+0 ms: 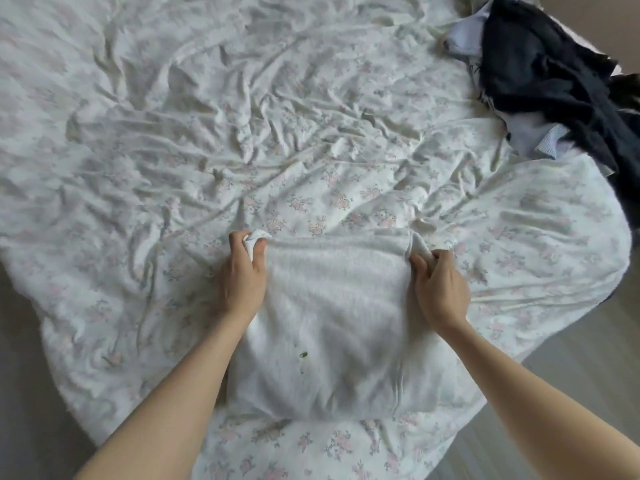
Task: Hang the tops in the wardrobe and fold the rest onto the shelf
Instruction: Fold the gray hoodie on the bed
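Observation:
A white fuzzy garment [332,327] lies folded into a rough rectangle on the bed near its front edge. My left hand [242,275] grips the garment's far left corner, fabric bunched between thumb and fingers. My right hand [438,289] pinches the far right corner, where a fold of cloth stands up. Both forearms reach in from the bottom of the view. A small dark speck shows on the garment's lower middle.
The bed is covered by a rumpled white floral sheet [242,133]. A heap of dark and pale striped clothes [554,81] lies at the far right corner. Grey floor [571,375] shows to the right and at the lower left.

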Tool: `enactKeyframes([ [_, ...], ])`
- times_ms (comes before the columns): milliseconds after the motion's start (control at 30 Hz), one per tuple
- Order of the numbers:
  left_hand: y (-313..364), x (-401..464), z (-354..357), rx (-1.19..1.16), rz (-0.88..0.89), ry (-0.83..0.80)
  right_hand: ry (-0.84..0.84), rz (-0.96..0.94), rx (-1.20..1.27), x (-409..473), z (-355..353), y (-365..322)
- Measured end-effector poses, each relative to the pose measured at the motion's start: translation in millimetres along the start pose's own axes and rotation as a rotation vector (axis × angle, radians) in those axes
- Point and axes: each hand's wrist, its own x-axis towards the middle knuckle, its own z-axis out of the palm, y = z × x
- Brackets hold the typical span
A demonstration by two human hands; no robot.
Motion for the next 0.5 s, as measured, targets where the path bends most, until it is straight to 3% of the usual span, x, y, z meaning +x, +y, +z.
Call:
enactKeyframes([
  [133,0,2,2,0.189,-0.092,0.021,-0.008,-0.068,-0.167,6,-3,-6],
  [233,0,-27,-2,0.366,0.23,0.094,0.078,-0.362,-0.184,-25,-5,-18],
  [333,-4,-80,8,0.425,0.528,-0.083,-0.001,-0.658,-0.21,-85,15,-21],
  [400,-14,-96,17,0.543,0.53,-0.255,-0.162,-0.685,-0.289,-104,28,-15],
  [500,-42,-78,27,0.704,0.353,-0.377,-0.325,-0.634,-0.446,-87,42,3],
])
